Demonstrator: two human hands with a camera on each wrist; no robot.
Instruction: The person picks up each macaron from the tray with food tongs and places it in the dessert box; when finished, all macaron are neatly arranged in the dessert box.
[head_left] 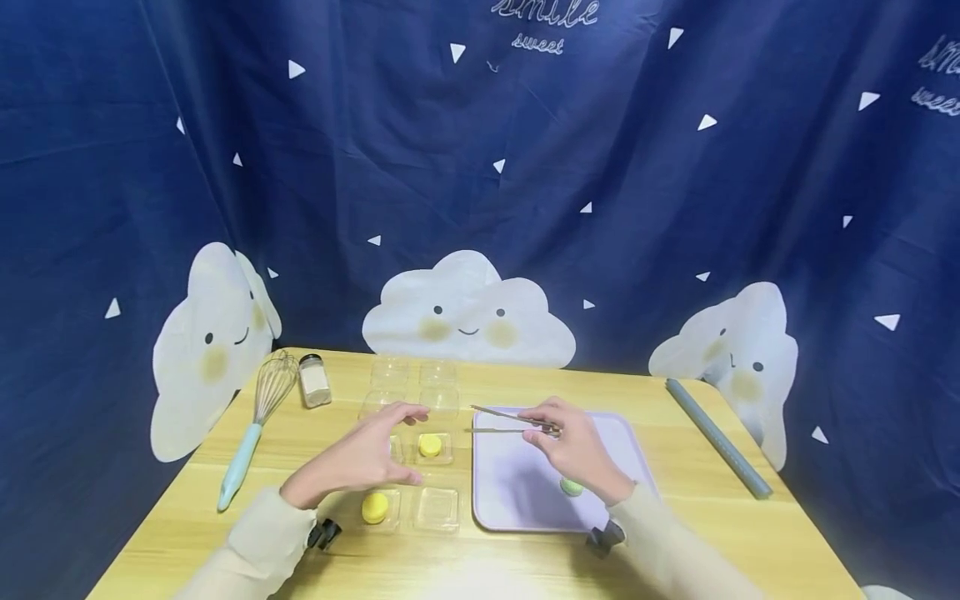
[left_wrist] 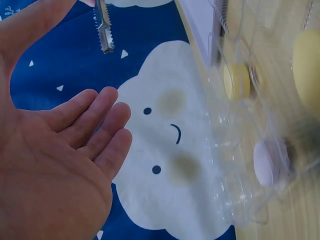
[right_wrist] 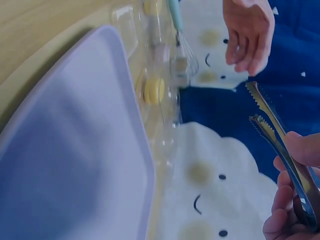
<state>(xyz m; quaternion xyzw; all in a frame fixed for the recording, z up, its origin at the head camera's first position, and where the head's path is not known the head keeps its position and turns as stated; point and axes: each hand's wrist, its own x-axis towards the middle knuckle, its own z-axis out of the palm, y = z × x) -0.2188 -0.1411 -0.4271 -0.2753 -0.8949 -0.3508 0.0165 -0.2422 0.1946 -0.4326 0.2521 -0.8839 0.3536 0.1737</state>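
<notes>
A navy curtain (head_left: 420, 125) printed with smiling clouds hung behind a pale wooden worktop (head_left: 720, 542). Right of the worktop's middle lay a lilac tray (head_left: 517, 504); a grey rod (head_left: 717, 439) lay near the worktop's right edge, a whisk (head_left: 241, 467) near its left. The left hand (head_left: 360, 454), fingers relaxed and holding nothing, hovered over clear boxes (head_left: 437, 508) beside the tray's left edge; a careless dip could have knocked that light-looking plastic askew. The right hand (head_left: 572, 446) grasped metal tongs (head_left: 493, 431), their parted tips empty near the tray's left edge; squeezed too hard, the serrated ends might have cracked a sweet, and held too loosely, dropped it. A jar (head_left: 314, 381) was by the worktop's far left corner. Two yellow sweets (head_left: 430, 445) sat in boxes. One green sweet (head_left: 571, 487) sat towards the tray's near edge, partly hidden by the right wrist, which, lowered, could have nudged it.
</notes>
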